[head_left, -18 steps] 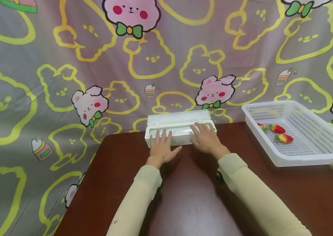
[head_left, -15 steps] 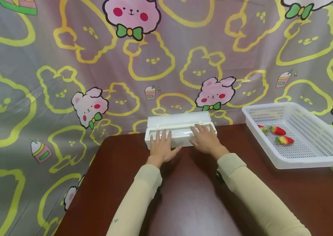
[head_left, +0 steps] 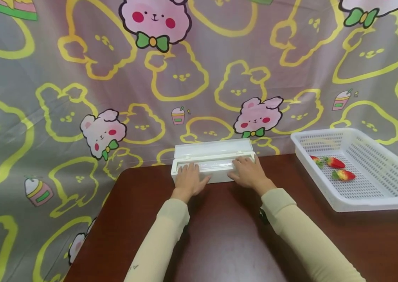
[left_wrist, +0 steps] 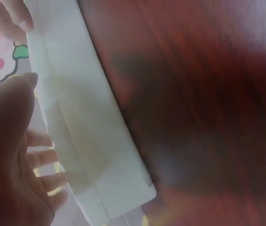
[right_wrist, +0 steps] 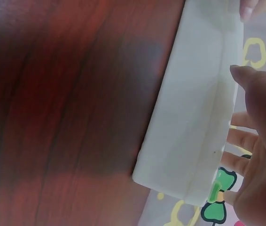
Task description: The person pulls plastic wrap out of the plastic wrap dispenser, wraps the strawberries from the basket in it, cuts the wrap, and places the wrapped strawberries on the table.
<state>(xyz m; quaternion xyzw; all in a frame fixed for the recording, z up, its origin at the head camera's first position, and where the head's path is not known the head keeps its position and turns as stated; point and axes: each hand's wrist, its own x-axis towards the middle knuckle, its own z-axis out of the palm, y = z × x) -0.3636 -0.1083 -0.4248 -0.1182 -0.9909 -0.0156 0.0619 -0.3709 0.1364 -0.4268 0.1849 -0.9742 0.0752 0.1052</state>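
Observation:
A long white plastic-wrap box stands at the back of the table with its lid raised. Inside lies a roll of clear film. My left hand reaches over the left part of the box, fingertips at the roll. Farther right, my right hand lies over the right part, its fingers close together near the film. Both wrist views show the smooth front of the box, with the left thumb and right thumb at its upper edge. The fingers reach over its top, apart from the thumbs.
A white perforated basket sits at the right of the brown table, holding red strawberries. Close behind the box hangs a grey cloth printed with cartoon animals. The table's left edge runs beside the left forearm.
The head view has tilted up a little, so everything sits lower. The left hand's fingers, spread before, are now closer together and more bent at the roll. The box keeps its place before the cloth.

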